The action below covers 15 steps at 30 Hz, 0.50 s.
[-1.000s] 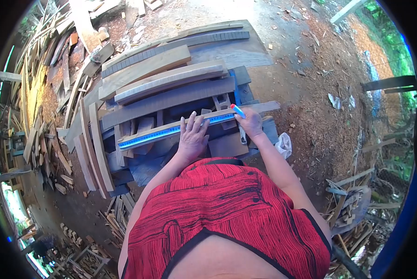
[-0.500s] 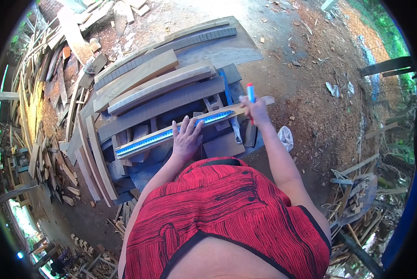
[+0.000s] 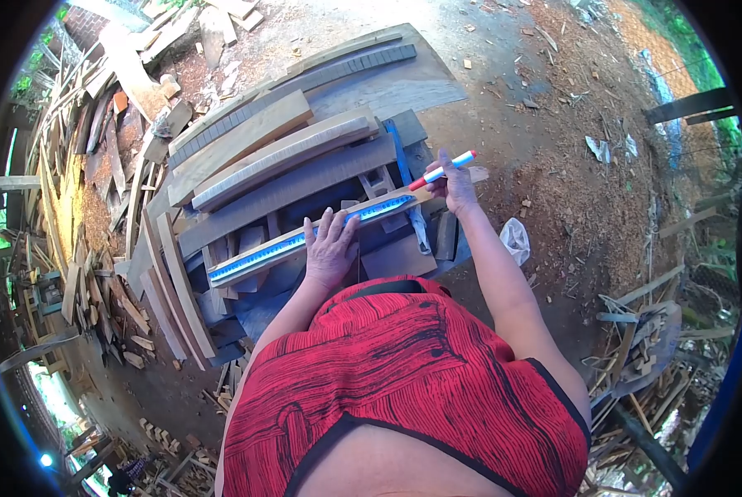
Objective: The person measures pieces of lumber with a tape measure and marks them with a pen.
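My left hand point(image 3: 330, 254) lies with fingers spread over a narrow wooden board point(image 3: 247, 272), pressing near its middle. Along that board runs a blue strip point(image 3: 263, 255) with dark marks like a ruler's, partly under my fingertips. My right hand point(image 3: 456, 195) is closed around a red-and-white marker pen point(image 3: 452, 167) with a bluish band. The pen leans, its lower red end close above the right end of the blue strip.
Beyond the board lie several wider planks point(image 3: 292, 195) and a curved wooden piece point(image 3: 280, 157) on a low stand. More boards point(image 3: 172, 290) lean at the left, beside a scrap-wood heap point(image 3: 98, 273). A white plastic bag point(image 3: 515, 240) lies on the ground at right.
The marker pen in my right hand has swung from upright to a slant, its lower red end now over the strip's right end. My left hand stays on the board.
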### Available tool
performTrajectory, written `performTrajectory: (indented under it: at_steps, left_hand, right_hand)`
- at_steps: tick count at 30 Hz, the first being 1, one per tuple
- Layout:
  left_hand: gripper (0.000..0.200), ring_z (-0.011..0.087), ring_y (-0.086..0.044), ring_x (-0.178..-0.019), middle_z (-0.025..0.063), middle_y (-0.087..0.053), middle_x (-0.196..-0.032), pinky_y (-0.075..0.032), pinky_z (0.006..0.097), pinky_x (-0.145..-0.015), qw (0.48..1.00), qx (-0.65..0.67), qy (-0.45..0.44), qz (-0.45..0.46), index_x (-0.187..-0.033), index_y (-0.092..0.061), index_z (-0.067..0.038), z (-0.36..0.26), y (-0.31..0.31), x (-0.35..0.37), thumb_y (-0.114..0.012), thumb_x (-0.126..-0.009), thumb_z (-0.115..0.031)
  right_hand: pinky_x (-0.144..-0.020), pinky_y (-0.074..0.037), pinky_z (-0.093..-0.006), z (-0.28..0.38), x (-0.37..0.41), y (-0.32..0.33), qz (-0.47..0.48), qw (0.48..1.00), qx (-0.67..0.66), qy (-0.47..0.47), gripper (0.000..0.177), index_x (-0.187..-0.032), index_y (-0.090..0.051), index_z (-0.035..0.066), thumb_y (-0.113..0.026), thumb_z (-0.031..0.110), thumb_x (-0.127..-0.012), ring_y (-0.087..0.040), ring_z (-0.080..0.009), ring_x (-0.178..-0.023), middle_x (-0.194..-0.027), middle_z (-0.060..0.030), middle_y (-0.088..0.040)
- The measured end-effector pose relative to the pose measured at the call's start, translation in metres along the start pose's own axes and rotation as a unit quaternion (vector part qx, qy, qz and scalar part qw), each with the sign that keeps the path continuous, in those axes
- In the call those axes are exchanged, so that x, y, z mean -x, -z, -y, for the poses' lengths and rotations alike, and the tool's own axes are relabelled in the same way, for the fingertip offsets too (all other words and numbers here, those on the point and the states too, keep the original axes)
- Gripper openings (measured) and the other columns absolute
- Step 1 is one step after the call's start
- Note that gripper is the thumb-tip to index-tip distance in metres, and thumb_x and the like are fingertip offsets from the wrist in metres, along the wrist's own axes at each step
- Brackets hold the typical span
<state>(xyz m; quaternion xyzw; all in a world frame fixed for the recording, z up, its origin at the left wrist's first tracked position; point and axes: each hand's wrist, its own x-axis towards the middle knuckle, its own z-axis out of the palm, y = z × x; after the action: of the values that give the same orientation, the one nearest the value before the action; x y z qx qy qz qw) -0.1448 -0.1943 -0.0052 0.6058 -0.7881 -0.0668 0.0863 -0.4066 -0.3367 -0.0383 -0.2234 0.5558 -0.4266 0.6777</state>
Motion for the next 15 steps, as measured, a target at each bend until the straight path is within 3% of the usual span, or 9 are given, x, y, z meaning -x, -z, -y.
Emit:
performTrajectory:
  at_steps: [5,15]
  left_hand:
    - [0.059,0.029,-0.035,-0.129,0.005,-0.043,-0.132,-0.017,0.0627,-0.104,1.0,-0.003,0.003,0.006,-0.131,-0.045,-0.021,-0.0005,-0.0004,-0.0007,-0.066,-0.075,-0.026]
    - [0.061,0.0294,-0.036,-0.128,0.0046,-0.043,-0.132,-0.018,0.0624,-0.104,1.0,-0.001,0.002,0.006,-0.131,-0.044,-0.021,-0.0006,-0.0009,-0.0008,-0.067,-0.075,-0.027]
  right_hand:
    - [-0.037,-0.041,-0.0193,-0.0061,-0.0055,0.0066,0.064,0.997,0.0,0.031,0.025,-0.069,-0.059,0.01,-0.076,0.028,-0.074,-0.055,-0.0078,-0.043,-0.061,-0.0029,-0.061]
    - [-0.035,-0.036,-0.0182,-0.004,-0.0049,0.0027,0.059,0.998,0.007,0.038,0.021,-0.065,-0.055,0.01,-0.073,0.017,-0.073,-0.051,-0.0061,-0.041,-0.058,-0.0026,-0.057]
